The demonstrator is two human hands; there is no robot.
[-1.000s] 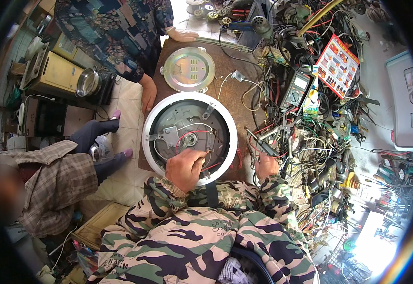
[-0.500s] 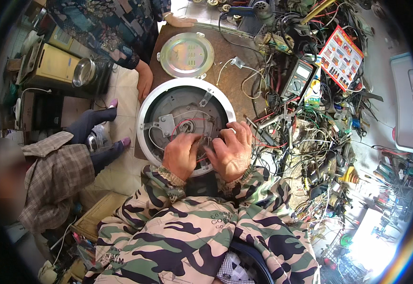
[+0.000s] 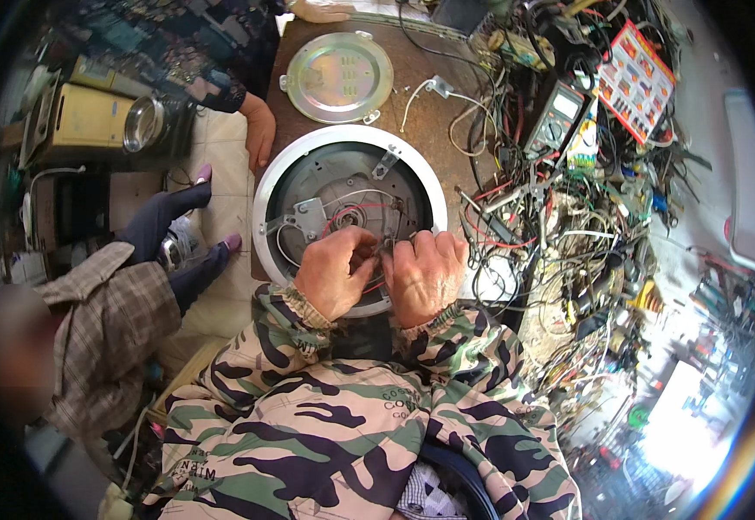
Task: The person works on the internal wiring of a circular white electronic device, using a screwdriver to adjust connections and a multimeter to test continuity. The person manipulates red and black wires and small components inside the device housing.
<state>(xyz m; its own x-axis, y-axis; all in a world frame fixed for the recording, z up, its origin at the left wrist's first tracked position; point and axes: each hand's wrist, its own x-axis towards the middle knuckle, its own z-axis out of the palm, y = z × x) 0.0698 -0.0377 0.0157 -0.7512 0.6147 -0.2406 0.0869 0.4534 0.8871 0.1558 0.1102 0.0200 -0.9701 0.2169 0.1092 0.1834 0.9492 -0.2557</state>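
Note:
A round appliance body with a white rim point(image 3: 266, 182) lies open on the brown tabletop, and its grey inside shows a metal bracket point(image 3: 309, 218) and thin red and white wires point(image 3: 364, 206). Both hands work over its near right part. My left hand point(image 3: 336, 273) is closed with fingers curled toward the thumb, close to the wires. Beside it my right hand point(image 3: 425, 276) is closed too, knuckles up over the rim. Whatever the fingertips pinch is small and mostly hidden. Beyond the body lies a round metal cover plate point(image 3: 330, 82) with small tabs and slots.
A white lead with a small connector point(image 3: 438, 85) lies right of the plate. Farther right are a multimeter point(image 3: 559, 113), a red-edged leaflet point(image 3: 637, 82) and heaped cables and tools point(image 3: 585, 260). Another person's hand point(image 3: 258, 130) rests at the table's left edge; someone sits at left.
My hands remain over the same part of the appliance. The left fingers have shifted and show more, and the right hand has turned its knuckles up. The whole view has shifted slightly.

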